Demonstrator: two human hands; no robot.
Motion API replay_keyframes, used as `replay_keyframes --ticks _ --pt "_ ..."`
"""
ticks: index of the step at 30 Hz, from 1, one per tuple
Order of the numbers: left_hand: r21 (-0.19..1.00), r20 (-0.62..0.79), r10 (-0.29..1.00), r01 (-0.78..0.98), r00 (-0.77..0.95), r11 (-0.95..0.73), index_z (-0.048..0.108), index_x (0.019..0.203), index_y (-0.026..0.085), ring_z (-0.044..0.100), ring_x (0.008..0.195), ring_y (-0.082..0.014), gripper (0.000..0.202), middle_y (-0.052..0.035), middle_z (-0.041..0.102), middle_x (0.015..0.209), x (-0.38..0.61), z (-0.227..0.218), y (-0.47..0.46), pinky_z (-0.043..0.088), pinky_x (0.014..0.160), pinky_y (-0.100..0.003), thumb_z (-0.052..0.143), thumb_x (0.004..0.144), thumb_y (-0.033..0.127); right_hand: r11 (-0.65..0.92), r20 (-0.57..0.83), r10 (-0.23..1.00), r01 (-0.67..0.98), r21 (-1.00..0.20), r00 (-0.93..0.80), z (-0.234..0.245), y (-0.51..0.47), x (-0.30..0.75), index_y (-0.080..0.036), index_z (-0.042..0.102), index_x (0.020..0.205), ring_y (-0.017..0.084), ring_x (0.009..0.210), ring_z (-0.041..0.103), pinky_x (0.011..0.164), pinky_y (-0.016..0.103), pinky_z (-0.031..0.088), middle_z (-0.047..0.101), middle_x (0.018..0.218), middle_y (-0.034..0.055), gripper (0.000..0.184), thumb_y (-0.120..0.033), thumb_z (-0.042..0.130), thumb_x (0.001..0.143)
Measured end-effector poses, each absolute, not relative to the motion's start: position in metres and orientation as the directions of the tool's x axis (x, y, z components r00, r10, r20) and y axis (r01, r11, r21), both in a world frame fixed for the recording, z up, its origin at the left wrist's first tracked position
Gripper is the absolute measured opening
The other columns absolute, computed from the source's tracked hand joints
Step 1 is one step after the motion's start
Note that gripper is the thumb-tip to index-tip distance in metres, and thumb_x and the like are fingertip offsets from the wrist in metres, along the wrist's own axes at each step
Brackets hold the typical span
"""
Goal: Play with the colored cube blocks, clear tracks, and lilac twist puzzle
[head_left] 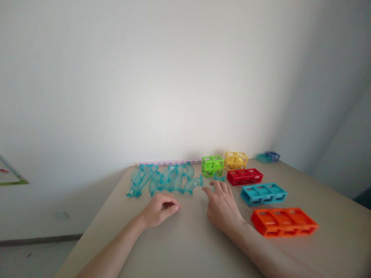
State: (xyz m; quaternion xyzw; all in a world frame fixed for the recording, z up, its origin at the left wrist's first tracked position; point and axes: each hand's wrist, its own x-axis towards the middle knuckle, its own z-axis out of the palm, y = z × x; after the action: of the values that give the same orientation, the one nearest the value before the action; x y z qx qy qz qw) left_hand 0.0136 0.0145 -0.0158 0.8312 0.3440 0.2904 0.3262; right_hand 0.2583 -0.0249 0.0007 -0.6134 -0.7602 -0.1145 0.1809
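Note:
My left hand [162, 210] rests on the table with its fingers curled in and the thumb against them; I see nothing in it. My right hand [222, 202] is over the table, thumb and index finger apart, fingertips at a small translucent teal track piece [220, 178] partly hidden behind them. Whether they touch it is hard to tell. Left of that hand lies a curved teal tube piece [194, 183]. Beyond my left hand, several more translucent teal track pieces [171, 179], curved and straight, lie close together.
Open-frame plastic blocks stand at right: green [212, 166], yellow [235, 160], red [245, 177], blue [263, 194] and orange [284, 222]. A patterned purple-white strip [174, 162] lies along the wall. A dark blue block [273, 156] with teal pieces sits at the far right corner of the table [179, 255].

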Motion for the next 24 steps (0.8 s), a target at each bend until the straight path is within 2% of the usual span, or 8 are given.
replay_keyframes --ticks 1,3,7,14,17,19,22,24 --pt "0.742 0.259 0.761 0.382 0.594 -0.551 0.072 0.079 0.014 0.057 0.067 -0.0143 0.026 -0.005 0.066 0.072 0.014 -0.016 0.014 0.038 0.06 -0.024 0.056 0.085 0.033 0.199 0.399 0.902 0.979 -0.049 -0.164 0.0 -0.024 0.259 -0.018 0.067 0.11 0.031 0.11 0.047 0.097 0.044 0.034 0.054 0.118 0.0167 0.05 -0.002 0.053 0.064" --pt "0.746 0.254 0.762 0.381 0.596 -0.547 0.072 0.079 0.014 0.057 0.066 -0.0142 0.025 -0.0052 0.066 0.072 0.014 -0.015 0.014 0.038 0.061 -0.024 0.056 0.085 0.033 0.179 0.371 0.916 0.983 -0.041 -0.151 0.0 -0.022 0.262 -0.017 0.068 0.106 0.031 0.106 0.05 0.095 0.043 0.037 0.054 0.117 0.017 0.051 -0.001 0.052 0.061" --pt "0.755 0.239 0.764 0.38 0.599 -0.534 0.073 0.08 0.014 0.057 0.067 -0.0144 0.025 -0.0059 0.067 0.073 0.015 -0.014 0.014 0.038 0.06 -0.023 0.056 0.084 0.032 0.16 0.368 0.918 0.987 0.006 -0.151 0.001 -0.019 0.267 -0.018 0.07 0.102 0.031 0.103 0.054 0.105 0.053 0.023 0.058 0.114 0.0148 0.048 0.0 0.051 0.061" --pt "0.747 0.241 0.766 0.39 0.596 -0.538 0.072 0.08 0.015 0.057 0.066 -0.0138 0.022 -0.0045 0.066 0.072 0.014 -0.015 0.013 0.039 0.06 -0.023 0.057 0.084 0.03 0.133 0.418 0.899 0.991 0.018 -0.128 -0.002 -0.019 0.267 -0.019 0.071 0.096 0.032 0.105 0.055 0.107 0.065 0.008 0.06 0.109 0.0144 0.047 0.003 0.049 0.061" --pt "0.717 0.282 0.758 0.396 0.589 -0.574 0.072 0.078 0.015 0.057 0.067 -0.0138 0.022 -0.0039 0.065 0.071 0.016 -0.015 0.013 0.039 0.06 -0.023 0.057 0.084 0.029 0.189 0.506 0.848 0.982 -0.008 -0.159 -0.003 -0.02 0.261 -0.018 0.069 0.104 0.036 0.121 0.044 0.108 0.066 0.004 0.057 0.118 0.0167 0.051 0.004 0.048 0.063" --pt "0.686 0.347 0.76 0.404 0.549 -0.605 0.071 0.077 0.016 0.057 0.068 -0.0139 0.021 -0.0037 0.065 0.071 0.016 -0.016 0.015 0.04 0.062 -0.024 0.055 0.085 0.028 0.313 0.536 0.81 0.948 -0.052 -0.239 -0.004 -0.02 0.253 -0.017 0.063 0.118 0.034 0.133 0.031 0.112 0.059 0.012 0.049 0.131 0.0167 0.057 0.004 0.046 0.068" --pt "0.647 0.468 0.78 0.44 0.416 -0.623 0.07 0.081 0.017 0.057 0.071 -0.0138 0.02 -0.0044 0.065 0.078 0.015 -0.018 0.022 0.042 0.064 -0.024 0.052 0.087 0.025 0.51 0.47 0.788 0.85 -0.133 -0.399 -0.011 -0.019 0.243 -0.015 0.045 0.138 0.03 0.142 0.015 0.113 0.047 0.024 0.031 0.149 0.0144 0.061 -0.005 0.047 0.077" --pt "0.631 0.526 0.793 0.485 0.306 -0.606 0.07 0.084 0.018 0.056 0.072 -0.0135 0.018 -0.0049 0.064 0.085 0.013 -0.019 0.027 0.043 0.065 -0.025 0.052 0.086 0.022 0.573 0.382 0.792 0.796 -0.196 -0.476 -0.017 -0.017 0.238 -0.015 0.033 0.145 0.031 0.143 0.011 0.112 0.048 0.024 0.024 0.154 0.0126 0.064 -0.017 0.049 0.083"
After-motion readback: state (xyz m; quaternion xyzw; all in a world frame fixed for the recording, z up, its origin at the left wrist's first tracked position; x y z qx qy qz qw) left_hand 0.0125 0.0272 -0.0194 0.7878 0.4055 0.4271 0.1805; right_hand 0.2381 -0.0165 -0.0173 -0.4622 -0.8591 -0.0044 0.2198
